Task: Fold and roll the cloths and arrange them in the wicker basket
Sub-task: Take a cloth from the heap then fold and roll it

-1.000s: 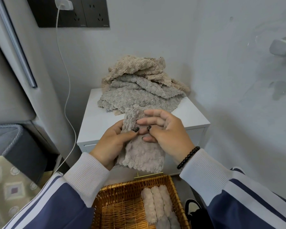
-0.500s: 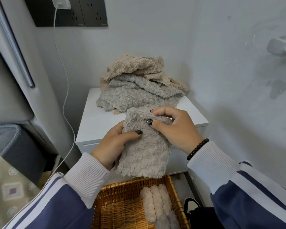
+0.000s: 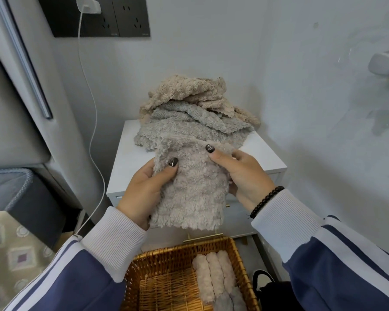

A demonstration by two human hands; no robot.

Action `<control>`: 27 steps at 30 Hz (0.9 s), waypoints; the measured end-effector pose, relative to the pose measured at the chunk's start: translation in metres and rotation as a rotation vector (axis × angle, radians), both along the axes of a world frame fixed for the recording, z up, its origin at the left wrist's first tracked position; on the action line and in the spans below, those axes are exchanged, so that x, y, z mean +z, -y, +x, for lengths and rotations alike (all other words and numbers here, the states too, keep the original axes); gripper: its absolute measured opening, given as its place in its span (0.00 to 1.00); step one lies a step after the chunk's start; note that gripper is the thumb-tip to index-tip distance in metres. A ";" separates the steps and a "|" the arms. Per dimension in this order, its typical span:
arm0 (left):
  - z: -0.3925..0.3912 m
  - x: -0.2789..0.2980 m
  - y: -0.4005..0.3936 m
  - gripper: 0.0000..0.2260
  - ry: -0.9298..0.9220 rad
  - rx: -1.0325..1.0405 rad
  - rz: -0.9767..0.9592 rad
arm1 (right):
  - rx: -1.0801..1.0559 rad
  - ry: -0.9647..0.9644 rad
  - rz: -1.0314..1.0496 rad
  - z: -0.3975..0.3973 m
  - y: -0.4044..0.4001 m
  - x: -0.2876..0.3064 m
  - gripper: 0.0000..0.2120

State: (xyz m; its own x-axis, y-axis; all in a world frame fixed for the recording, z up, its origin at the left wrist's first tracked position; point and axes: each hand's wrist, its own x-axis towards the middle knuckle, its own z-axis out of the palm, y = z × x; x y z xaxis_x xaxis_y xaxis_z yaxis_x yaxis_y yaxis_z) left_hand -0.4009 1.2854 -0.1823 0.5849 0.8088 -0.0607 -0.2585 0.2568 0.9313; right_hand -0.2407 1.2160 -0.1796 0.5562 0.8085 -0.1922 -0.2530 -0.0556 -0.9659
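A fluffy beige-grey cloth [image 3: 194,189] hangs folded in front of me, above the wicker basket [image 3: 166,279]. My left hand [image 3: 144,187] grips its left edge with the thumb on the front. My right hand [image 3: 245,176] pinches its upper right edge, thumb on top. A heap of grey and beige cloths [image 3: 193,113] lies on the white cabinet [image 3: 126,162] behind. Several rolled cloths [image 3: 216,279] lie side by side against the basket's right wall.
A white charger cable [image 3: 92,131] hangs from the wall socket [image 3: 88,7] to the left of the cabinet. A dark grey bin [image 3: 20,198] stands at the left. A black bag [image 3: 276,292] lies right of the basket. Walls close in behind and right.
The cloth has been spread wider between my hands. My right hand has slid from the cloth's middle to its upper right edge, and the left thumb has moved up.
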 end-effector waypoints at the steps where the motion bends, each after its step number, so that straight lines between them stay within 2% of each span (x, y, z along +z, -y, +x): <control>1: -0.001 0.001 -0.001 0.08 0.011 0.013 -0.019 | 0.044 -0.144 0.044 -0.002 0.001 0.001 0.30; 3: -0.003 0.002 -0.002 0.09 0.014 0.035 -0.040 | 0.079 -0.210 0.081 -0.002 0.002 0.000 0.27; 4: -0.004 0.002 -0.004 0.09 0.003 0.042 -0.047 | 0.064 -0.169 0.084 -0.001 0.002 -0.001 0.30; 6: -0.006 0.000 -0.007 0.08 -0.039 0.050 -0.048 | 0.003 -0.002 0.055 0.000 0.001 -0.002 0.49; 7: -0.006 -0.001 -0.009 0.09 -0.064 0.048 -0.038 | -0.018 0.109 0.043 0.001 0.003 -0.001 0.55; 8: -0.007 -0.002 -0.011 0.12 -0.090 0.042 -0.023 | -0.027 0.207 0.039 0.002 0.004 0.000 0.55; 9: -0.008 -0.003 -0.013 0.16 -0.122 0.032 0.001 | -0.015 0.292 0.027 0.003 0.006 0.001 0.48; 12: -0.013 -0.005 -0.017 0.32 -0.250 -0.019 0.135 | 0.098 0.491 -0.025 0.005 0.014 0.003 0.20; 13: -0.014 -0.005 -0.019 0.35 -0.293 -0.066 0.191 | 0.160 0.535 -0.042 0.003 0.017 0.004 0.14; 14: -0.015 -0.005 -0.021 0.37 -0.334 -0.139 0.236 | 0.218 0.579 -0.055 0.003 0.017 0.002 0.13; 16: -0.019 -0.007 -0.023 0.41 -0.443 -0.307 0.320 | 0.310 0.621 -0.104 0.002 0.017 -0.001 0.14; 17: -0.019 -0.007 -0.022 0.38 -0.501 -0.388 0.358 | 0.342 0.620 -0.130 0.001 0.018 -0.001 0.14; 19: -0.019 -0.009 -0.018 0.27 -0.573 -0.494 0.401 | 0.383 0.613 -0.148 0.001 0.020 -0.003 0.12; 21: -0.016 -0.008 -0.013 0.19 -0.560 -0.495 0.348 | 0.382 0.586 -0.156 0.001 0.021 -0.003 0.15; 22: -0.016 -0.008 -0.012 0.20 -0.531 -0.476 0.306 | 0.382 0.551 -0.162 0.002 0.022 -0.003 0.17; 25: -0.016 -0.008 -0.012 0.33 -0.407 -0.382 0.178 | 0.438 0.446 -0.223 0.009 0.023 -0.003 0.24; 27: -0.016 -0.005 -0.012 0.23 -0.304 -0.304 0.094 | 0.508 0.496 -0.280 0.012 0.026 -0.001 0.34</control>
State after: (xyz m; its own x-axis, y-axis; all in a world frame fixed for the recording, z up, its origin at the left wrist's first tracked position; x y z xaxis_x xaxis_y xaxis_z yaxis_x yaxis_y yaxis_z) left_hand -0.4173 1.2970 -0.1877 0.7641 0.6129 -0.2012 0.1053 0.1891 0.9763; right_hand -0.2289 1.1895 -0.1807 0.2039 0.9459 -0.2523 0.3290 -0.3089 -0.8924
